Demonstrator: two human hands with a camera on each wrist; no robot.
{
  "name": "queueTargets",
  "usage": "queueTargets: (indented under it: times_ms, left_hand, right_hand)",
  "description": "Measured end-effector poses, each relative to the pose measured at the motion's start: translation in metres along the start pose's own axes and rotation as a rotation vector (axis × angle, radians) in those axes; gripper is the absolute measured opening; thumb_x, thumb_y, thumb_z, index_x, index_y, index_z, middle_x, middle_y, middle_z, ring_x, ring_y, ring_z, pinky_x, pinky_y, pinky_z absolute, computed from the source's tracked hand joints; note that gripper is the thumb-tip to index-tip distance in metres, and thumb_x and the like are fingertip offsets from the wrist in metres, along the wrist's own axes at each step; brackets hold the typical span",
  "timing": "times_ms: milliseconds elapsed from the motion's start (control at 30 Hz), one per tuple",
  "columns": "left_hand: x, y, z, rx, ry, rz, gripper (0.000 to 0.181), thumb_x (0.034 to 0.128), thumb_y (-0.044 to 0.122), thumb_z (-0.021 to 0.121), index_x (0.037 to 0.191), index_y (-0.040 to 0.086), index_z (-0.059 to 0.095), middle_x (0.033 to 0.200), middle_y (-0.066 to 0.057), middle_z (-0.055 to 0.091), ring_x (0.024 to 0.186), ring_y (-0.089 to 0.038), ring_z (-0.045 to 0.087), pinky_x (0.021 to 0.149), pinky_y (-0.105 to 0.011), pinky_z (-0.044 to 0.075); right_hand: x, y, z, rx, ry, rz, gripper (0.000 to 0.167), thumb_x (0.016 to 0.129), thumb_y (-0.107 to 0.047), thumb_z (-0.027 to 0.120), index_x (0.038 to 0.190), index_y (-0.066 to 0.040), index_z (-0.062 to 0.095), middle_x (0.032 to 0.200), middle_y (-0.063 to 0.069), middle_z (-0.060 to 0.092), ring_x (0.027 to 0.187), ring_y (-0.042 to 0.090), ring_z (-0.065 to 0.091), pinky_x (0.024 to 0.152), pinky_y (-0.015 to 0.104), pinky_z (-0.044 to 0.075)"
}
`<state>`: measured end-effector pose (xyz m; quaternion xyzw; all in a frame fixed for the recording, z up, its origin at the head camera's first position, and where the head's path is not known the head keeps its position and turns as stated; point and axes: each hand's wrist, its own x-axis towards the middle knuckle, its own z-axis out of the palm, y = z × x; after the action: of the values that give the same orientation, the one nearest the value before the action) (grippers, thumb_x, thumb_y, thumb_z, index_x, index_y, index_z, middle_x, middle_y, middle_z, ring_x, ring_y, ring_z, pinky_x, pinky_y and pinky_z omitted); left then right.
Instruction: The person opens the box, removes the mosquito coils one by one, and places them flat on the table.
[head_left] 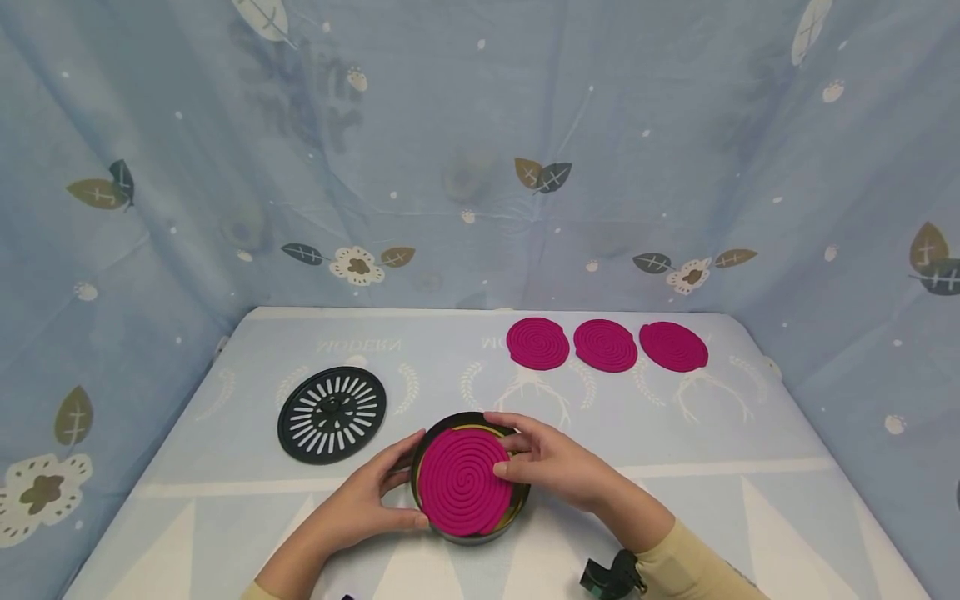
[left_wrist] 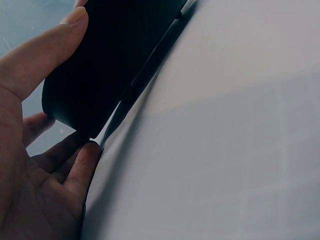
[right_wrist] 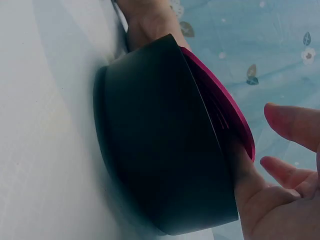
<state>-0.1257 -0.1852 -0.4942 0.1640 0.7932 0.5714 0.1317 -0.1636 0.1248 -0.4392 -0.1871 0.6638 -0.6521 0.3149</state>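
A pale, printed cloth-covered table carries a round black metal-looking tin, its wall gripped by the left hand. A round black slotted disc lies off the tin, to its left. 1 magenta spiral coil sits tilted at the tin's mouth, apparently not fully seated; the right hand has its fingers spread, 1 under the coil's edge. 3 matching magenta coils lie outside, near the back.

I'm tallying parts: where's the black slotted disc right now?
In the head view's left half, the black slotted disc lies on the table, left of the round container, beyond the left hand.
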Motion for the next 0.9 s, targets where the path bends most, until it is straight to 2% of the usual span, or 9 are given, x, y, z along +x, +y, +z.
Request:
queueTargets:
  times_ms: [133,267,467,700,900]
  left_hand:
    - [0.0004,-0.0007,-0.0001,-0.002,0.001,0.014,0.113,0.0633,0.030,0.095,0.156,0.018,0.031,0.149,0.001,0.044,0.136,-0.015,0.044,0.111,-0.026,0.041]
    - [0.0005,0.0001,-0.0007,-0.005,-0.002,0.022,0.113,0.0635,0.029,0.095,0.156,0.017,0.031,0.150,0.001,0.043,0.136,-0.016,0.043,0.111,-0.027,0.041]
    - [0.0005,0.0002,-0.0007,-0.011,-0.005,0.022,0.113,0.0635,0.029,0.095,0.156,0.016,0.031,0.150,0.001,0.043,0.136,-0.016,0.043,0.111,-0.027,0.041]
    - [0.0004,0.0002,-0.0001,-0.013,-0.003,0.025,0.113,0.0633,0.029,0.095,0.156,0.015,0.031,0.150,0.000,0.044,0.136,-0.016,0.043,0.111,-0.027,0.041]
    - [0.0006,0.0004,0.0003,-0.007,0.001,0.010,0.114,0.0627,0.031,0.095,0.156,0.017,0.031,0.148,0.002,0.045,0.135,-0.015,0.044,0.111,-0.026,0.041]
  right_hand:
    - [-0.0018,0.0018,-0.0003,0.055,-0.043,0.008,0.070,0.093,-0.007,0.068,0.153,-0.007,0.032,0.121,0.020,0.064,0.101,0.029,0.068,0.090,0.035,0.060]
    - [-0.0030,0.0022,0.0017,0.094,-0.060,0.035,0.067,0.094,-0.006,0.066,0.152,-0.003,0.033,0.120,0.020,0.065,0.097,0.026,0.069,0.083,0.038,0.062]
    - [-0.0029,0.0029,0.0045,0.048,-0.019,0.061,0.062,0.094,-0.007,0.067,0.150,-0.005,0.040,0.115,0.017,0.068,0.087,0.023,0.070,0.072,0.034,0.064]
    - [-0.0029,0.0035,0.0079,0.069,0.007,0.056,0.061,0.093,-0.003,0.067,0.149,-0.005,0.042,0.113,0.018,0.068,0.087,0.026,0.071,0.072,0.038,0.065]
    - [-0.0035,0.0062,0.0075,0.074,0.016,0.028,0.063,0.094,-0.004,0.066,0.150,-0.004,0.039,0.115,0.019,0.068,0.085,0.023,0.071,0.069,0.032,0.064]
